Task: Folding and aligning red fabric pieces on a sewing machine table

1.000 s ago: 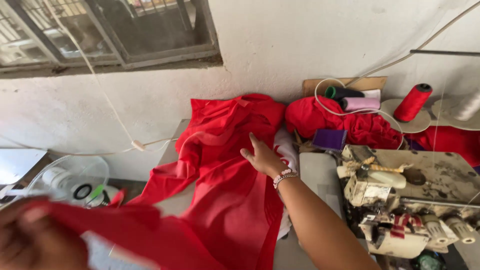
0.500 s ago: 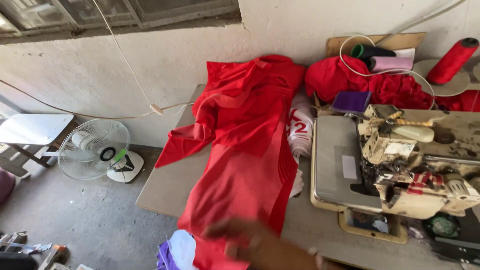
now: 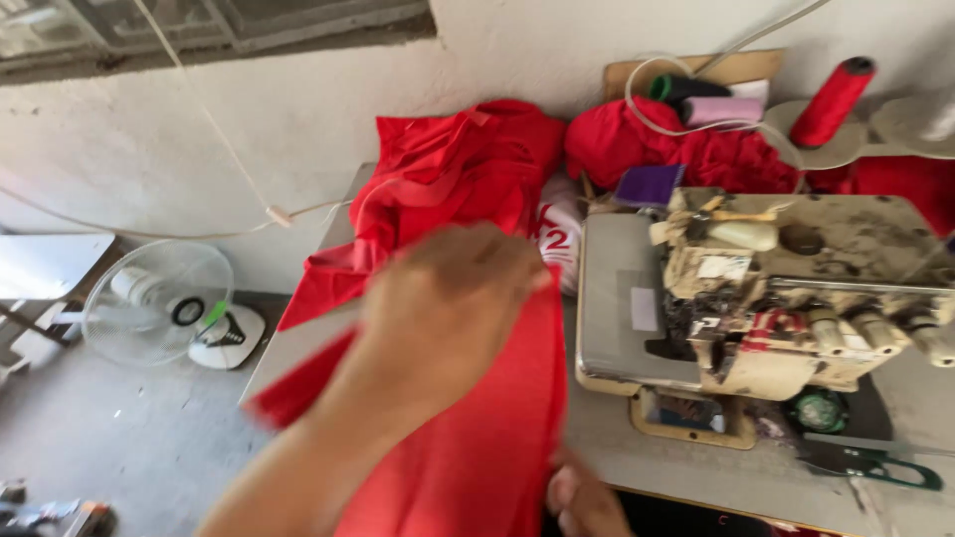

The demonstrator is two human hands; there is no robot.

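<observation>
By the white wall, your grey bench (image 3: 686,467) holds a worn cream sewing machine (image 3: 766,298). Your left hand (image 3: 448,308) pinches the long red cloth (image 3: 468,438); your right hand's (image 3: 582,502) grip is unclear. No sewing yet

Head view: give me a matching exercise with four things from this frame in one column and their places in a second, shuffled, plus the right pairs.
Things:
1. fan
2. thread cone
3. sewing machine
4. red fabric

Places:
A. on the table, right of the red cloth
B. on the floor, left of the table
C. under the left hand
D. by the wall, behind the machine

Pairs: 1-B, 2-D, 3-A, 4-C
</observation>
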